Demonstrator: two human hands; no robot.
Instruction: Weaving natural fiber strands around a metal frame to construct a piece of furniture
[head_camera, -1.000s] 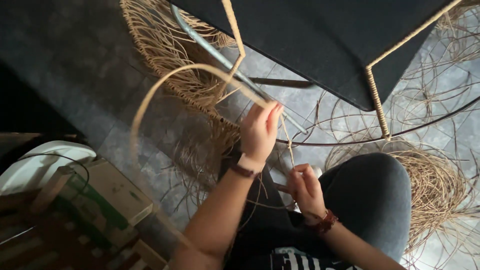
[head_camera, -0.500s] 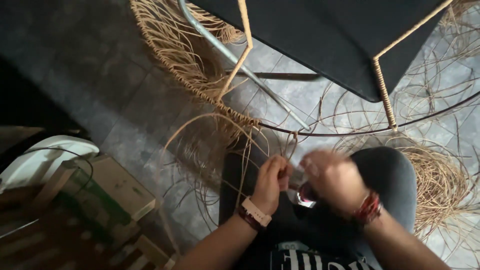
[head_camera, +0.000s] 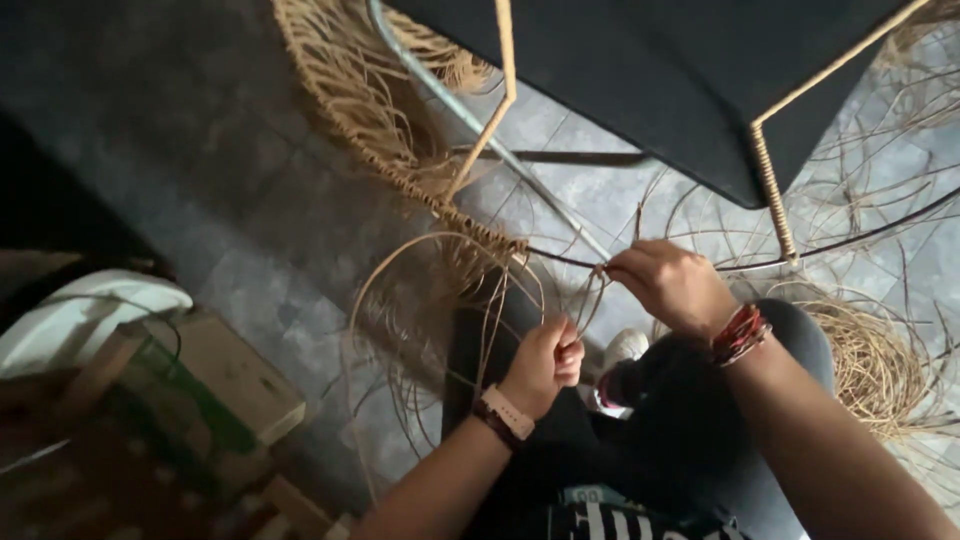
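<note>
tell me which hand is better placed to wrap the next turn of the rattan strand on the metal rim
Probably the right hand: its fingertips already pinch at the metal rim where the woven edge ends. The left hand sits lower, fisted on the rattan strand.

Bare floor (head_camera: 250, 250) lies open to the left. Ahead, the dark table (head_camera: 680, 70) with its metal rod (head_camera: 480, 130), woven cane edge (head_camera: 380, 130) and loose cane strands (head_camera: 470, 290) crowd the way.

Both hands closed: left (head_camera: 543, 362) fisted low, right (head_camera: 672, 284) pinching higher.
</note>
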